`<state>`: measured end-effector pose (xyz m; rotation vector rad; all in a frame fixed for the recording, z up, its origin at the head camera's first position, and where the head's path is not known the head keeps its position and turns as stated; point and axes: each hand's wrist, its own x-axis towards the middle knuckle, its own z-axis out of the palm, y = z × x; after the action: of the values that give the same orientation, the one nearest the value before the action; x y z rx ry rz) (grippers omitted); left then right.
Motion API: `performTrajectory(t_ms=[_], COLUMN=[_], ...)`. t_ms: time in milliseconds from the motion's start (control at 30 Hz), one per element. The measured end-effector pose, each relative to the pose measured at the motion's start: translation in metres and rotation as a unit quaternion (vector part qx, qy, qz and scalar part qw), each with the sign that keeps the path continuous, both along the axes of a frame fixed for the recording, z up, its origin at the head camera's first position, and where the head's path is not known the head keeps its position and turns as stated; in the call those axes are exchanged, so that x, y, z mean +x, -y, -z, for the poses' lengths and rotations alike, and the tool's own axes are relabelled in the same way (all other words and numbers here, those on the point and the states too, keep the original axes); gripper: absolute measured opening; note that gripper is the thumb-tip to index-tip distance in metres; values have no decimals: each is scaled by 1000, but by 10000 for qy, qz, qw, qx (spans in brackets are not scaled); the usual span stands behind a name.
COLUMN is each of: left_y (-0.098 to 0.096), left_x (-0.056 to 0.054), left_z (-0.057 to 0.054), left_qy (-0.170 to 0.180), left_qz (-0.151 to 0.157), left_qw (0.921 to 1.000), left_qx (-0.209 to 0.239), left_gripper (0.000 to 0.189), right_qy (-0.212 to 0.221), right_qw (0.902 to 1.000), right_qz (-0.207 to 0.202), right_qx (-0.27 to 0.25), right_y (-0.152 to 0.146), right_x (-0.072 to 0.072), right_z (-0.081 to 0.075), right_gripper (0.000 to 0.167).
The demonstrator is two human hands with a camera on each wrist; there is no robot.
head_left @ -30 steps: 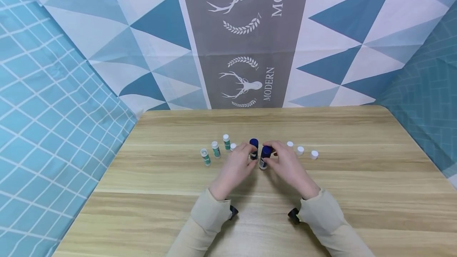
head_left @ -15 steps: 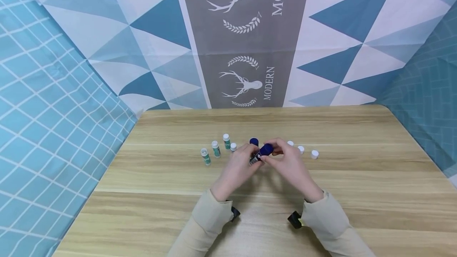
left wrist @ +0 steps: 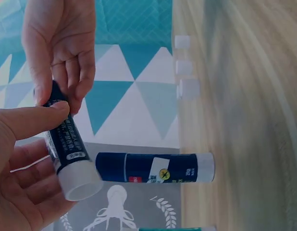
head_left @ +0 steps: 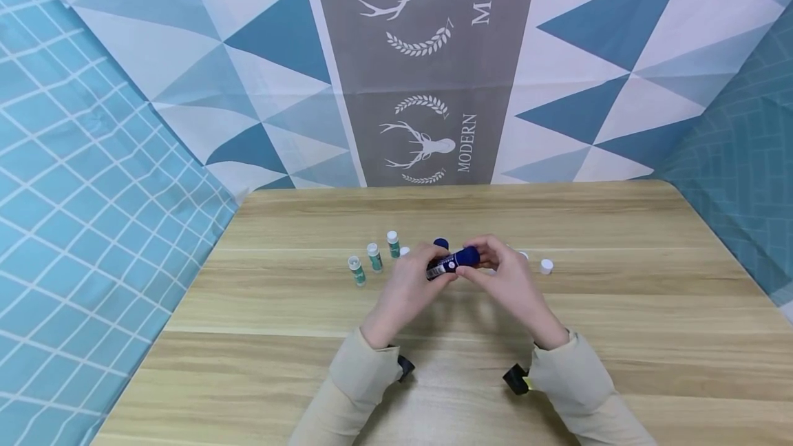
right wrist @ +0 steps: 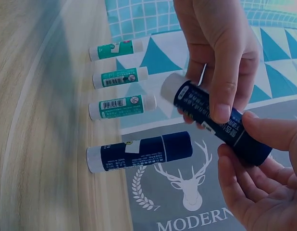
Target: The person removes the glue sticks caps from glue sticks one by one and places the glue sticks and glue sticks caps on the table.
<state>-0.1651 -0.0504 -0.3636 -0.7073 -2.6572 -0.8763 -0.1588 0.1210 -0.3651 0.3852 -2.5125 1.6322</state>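
Observation:
A dark blue glue stick (head_left: 453,261) with a white base is held tilted above the table between both hands. My left hand (head_left: 405,288) grips its body near the white base. My right hand (head_left: 504,277) pinches the dark blue cap end between thumb and fingers. Behind the hands, a second dark blue glue stick (right wrist: 139,150) stands upright on the table, capped and touched by neither hand. To its left, three green glue sticks (right wrist: 120,107) stand upright with white tops. A small white-topped item (head_left: 405,251) is mostly hidden behind my left hand.
Small white caps (head_left: 546,266) sit on the wooden table (head_left: 248,363) right of the hands; some are partly hidden by my right hand. A patterned cloth backdrop (head_left: 427,74) rises behind the table's far edge, with blue cloth at both sides.
The held glue stick was nearly upright by my right hand; it has been lifted and tipped sideways, its cap end to the right. My left hand has moved from the standing stick onto its body.

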Motion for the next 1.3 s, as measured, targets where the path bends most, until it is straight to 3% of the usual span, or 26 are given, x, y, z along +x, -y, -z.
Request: performTrajectory(t_ms=[333, 567, 900, 1300], left_y=[7, 7, 7, 9], left_x=[1, 3, 4, 5], left_z=[-7, -11, -9, -12], left_qy=[-885, -1221, -1362, -1245], left_qz=[-1, 38, 69, 178], left_qw=[9958, 9914, 9895, 9914], left_qx=[-232, -459, -476, -371], left_gripper=[30, 29, 28, 28], right_qy=[155, 225, -40, -394], right_qw=[9994, 9994, 9998, 9986], right_qz=[-270, -232, -205, -149], right_qx=[-129, -89, 75, 324], right_y=[0, 0, -1, 1], right_x=[1, 1, 1, 1], right_z=[-2, -2, -1, 2], right_gripper=[39, 38, 32, 28])
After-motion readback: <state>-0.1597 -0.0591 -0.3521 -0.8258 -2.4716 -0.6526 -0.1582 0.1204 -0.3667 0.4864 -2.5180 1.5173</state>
